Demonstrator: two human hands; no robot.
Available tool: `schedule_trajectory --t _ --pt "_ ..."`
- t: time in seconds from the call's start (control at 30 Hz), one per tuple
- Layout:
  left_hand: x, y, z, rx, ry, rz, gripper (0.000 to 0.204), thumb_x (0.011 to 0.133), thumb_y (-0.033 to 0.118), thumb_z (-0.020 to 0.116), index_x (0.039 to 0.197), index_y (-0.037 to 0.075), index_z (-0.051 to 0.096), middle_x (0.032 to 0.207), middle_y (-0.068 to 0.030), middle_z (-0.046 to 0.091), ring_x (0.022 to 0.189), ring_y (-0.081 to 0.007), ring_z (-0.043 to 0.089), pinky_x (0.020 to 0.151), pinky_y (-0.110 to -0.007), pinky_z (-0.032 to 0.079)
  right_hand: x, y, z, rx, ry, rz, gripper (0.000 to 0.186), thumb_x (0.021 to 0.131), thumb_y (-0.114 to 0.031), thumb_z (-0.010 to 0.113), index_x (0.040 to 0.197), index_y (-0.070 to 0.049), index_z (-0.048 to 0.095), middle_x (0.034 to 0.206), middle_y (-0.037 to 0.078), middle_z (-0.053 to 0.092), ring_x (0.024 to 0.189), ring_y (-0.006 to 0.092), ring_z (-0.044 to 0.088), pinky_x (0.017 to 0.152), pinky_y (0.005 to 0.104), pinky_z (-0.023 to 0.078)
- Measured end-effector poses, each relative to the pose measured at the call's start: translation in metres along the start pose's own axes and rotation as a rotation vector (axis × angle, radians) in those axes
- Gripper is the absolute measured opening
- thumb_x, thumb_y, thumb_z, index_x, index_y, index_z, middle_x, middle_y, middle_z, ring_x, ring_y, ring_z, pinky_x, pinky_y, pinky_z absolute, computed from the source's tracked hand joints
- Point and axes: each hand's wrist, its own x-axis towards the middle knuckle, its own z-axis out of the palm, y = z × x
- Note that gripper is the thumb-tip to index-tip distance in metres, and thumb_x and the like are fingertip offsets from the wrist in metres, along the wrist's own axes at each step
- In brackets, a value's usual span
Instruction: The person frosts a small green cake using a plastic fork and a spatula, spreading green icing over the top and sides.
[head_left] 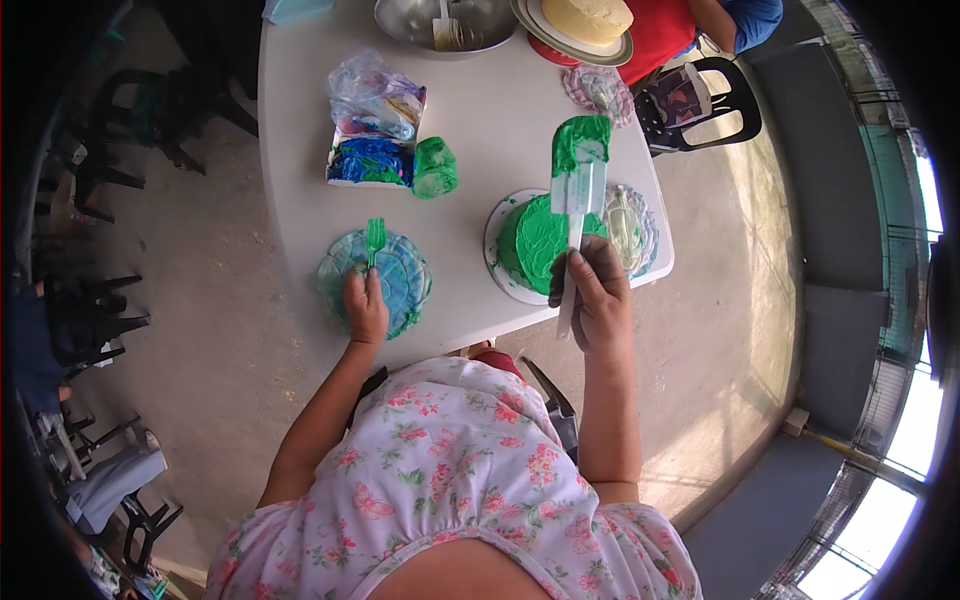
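My right hand [597,292] is closed round the handle of a white spatula [577,187], held upright with green icing smeared over its blade. Partly behind it, a round cake [532,240] coated in green icing sits on a white round board [494,262] near the table's right corner. In my left hand [366,302] is a green-coated fork [375,238], its tines pointing away from me. That hand is over a plate [405,275] smeared with blue and green icing.
A white box [370,184] holds blue icing and a crumpled plastic bag [372,88], with a green-smeared cup [434,168] beside it. Farther off are a steel bowl [400,22] and a pale cake [588,18] on a plate. Smeared plates [630,228] lie right. Another person [655,40] sits beyond.
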Motion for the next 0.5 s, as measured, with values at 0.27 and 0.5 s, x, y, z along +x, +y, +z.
schedule_trajectory --t 0.27,0.5 --pt "0.012 -0.007 -0.026 -0.273 -0.222 -0.132 0.015 0.089 0.011 0.043 0.095 0.000 0.052 0.085 -0.0085 0.056 0.076 -0.0173 0.052 0.070 -0.030 0.042 0.010 0.113 0.034 -0.140 0.005 0.309 0.013 0.088 -0.013 0.046 0.097 -0.003 0.047 0.074 0.005 0.055 0.055 0.0097 0.049 0.048 0.0226 0.041" --pt "0.013 -0.007 -0.030 -0.265 -0.262 -0.101 0.016 0.089 0.010 0.043 0.099 0.002 0.052 0.085 -0.0063 0.057 0.077 -0.0157 0.053 0.071 -0.028 0.042 0.036 0.154 0.020 -0.308 0.076 0.397 0.017 0.087 -0.013 0.046 0.097 -0.001 0.050 0.071 0.005 0.055 0.050 0.0105 0.049 0.042 0.0230 0.040"
